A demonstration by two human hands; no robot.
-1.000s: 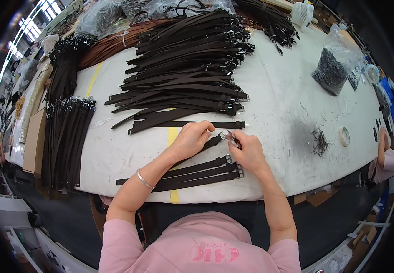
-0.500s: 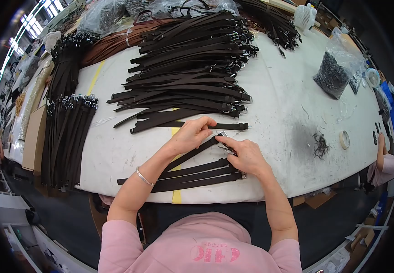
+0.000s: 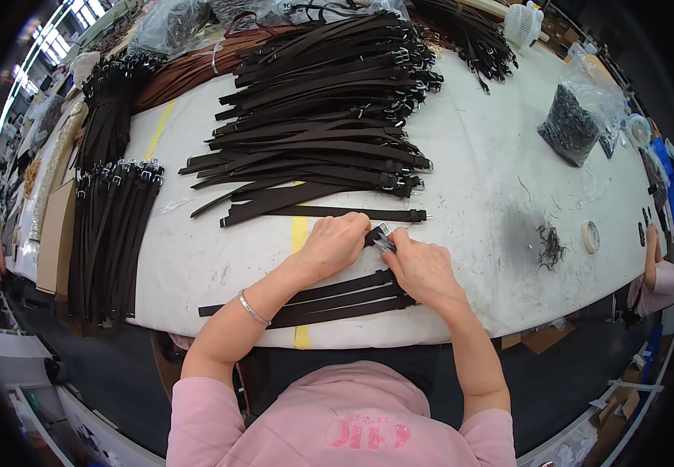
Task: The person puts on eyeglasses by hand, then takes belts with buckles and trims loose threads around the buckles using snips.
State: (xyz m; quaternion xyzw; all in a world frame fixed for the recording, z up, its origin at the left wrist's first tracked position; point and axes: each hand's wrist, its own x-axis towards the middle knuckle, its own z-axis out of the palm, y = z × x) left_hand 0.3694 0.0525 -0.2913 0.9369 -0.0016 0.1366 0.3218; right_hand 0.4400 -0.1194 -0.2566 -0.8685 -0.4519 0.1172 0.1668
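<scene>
My left hand [image 3: 338, 243] is closed on a dark brown buckled strap [image 3: 370, 236], gripping it just behind its silver buckle [image 3: 383, 229]. Right beside the buckle, my right hand [image 3: 424, 267] is closed around a small metal tool that looks like thread snips [image 3: 386, 244]; most of it is hidden by the fingers. Several more straps [image 3: 345, 300] lie side by side below my hands, their buckle ends to the right, partly under my right hand. Above my hands, a single strap [image 3: 360, 212] lies across the table, close to my left knuckles.
A large heap of buckled straps [image 3: 321, 117] covers the table's far middle. More bundles [image 3: 115, 241] hang over the left edge. To the right are thread scraps [image 3: 549, 245], a tape roll [image 3: 590, 237] and a plastic bag of small dark parts [image 3: 570, 128]. Another person's arm [image 3: 651, 257] shows far right.
My left hand has moved down and closed round the strap by the buckle. My right hand has drawn in its pointing finger and brought the metal tool up against the buckle end.
</scene>
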